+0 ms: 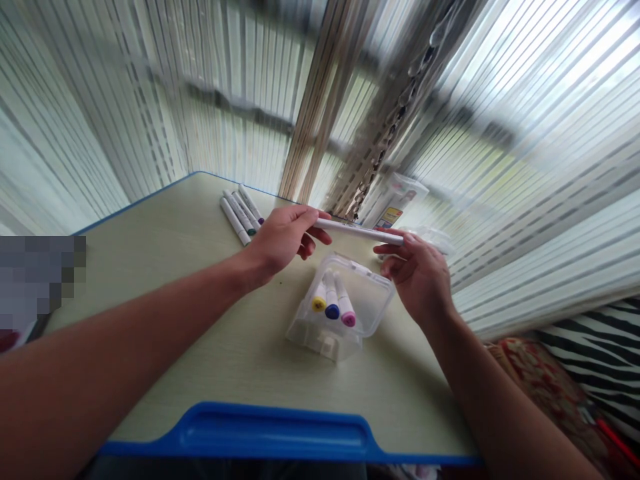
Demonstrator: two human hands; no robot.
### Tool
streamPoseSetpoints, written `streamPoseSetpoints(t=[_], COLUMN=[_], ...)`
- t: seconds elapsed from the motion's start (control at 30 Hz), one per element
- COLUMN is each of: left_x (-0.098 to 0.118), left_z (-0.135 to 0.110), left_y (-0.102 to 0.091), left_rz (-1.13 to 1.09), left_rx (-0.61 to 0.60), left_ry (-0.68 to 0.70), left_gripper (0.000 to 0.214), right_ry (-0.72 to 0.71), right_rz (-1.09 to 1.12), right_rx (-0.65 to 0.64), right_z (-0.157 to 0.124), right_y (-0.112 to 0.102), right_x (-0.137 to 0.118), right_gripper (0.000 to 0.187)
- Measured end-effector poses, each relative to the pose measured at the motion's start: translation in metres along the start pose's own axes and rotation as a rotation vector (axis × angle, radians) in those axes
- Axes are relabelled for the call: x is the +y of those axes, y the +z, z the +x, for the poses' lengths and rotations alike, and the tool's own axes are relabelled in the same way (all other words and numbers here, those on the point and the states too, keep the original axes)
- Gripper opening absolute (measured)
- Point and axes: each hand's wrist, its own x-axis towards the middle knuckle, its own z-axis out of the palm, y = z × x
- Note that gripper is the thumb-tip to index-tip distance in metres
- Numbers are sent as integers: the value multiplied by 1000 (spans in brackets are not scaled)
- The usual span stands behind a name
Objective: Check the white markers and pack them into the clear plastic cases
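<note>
Both hands hold one white marker (357, 231) level above the table. My left hand (283, 237) pinches its left end, and my right hand (417, 270) grips the right end with its fingertips. Below the marker stands a clear plastic box (370, 300) on the table, open at the top. Three markers stand in it: one with a yellow cap (319, 304), one with a blue cap (332, 311) and one with a pink cap (348, 319).
Three more white markers (241, 215) lie side by side at the far edge of the pale table (200, 267). A clear plastic lid or package (395, 200) leans by the window blinds. A blue pen tray (270, 433) runs along the near edge.
</note>
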Motion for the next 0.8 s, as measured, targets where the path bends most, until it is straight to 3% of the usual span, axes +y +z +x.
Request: streamPoseSetpoints(t=[0.8], left_x=[1], left_z=[0], left_y=[1], left_rz=[120], left_rx=[8], left_ry=[-10], left_gripper=[13], right_ry=[-4], right_rz=[-51], right_rx=[23], right_z=[-1], right_y=[0], right_x=[5], right_gripper=[18])
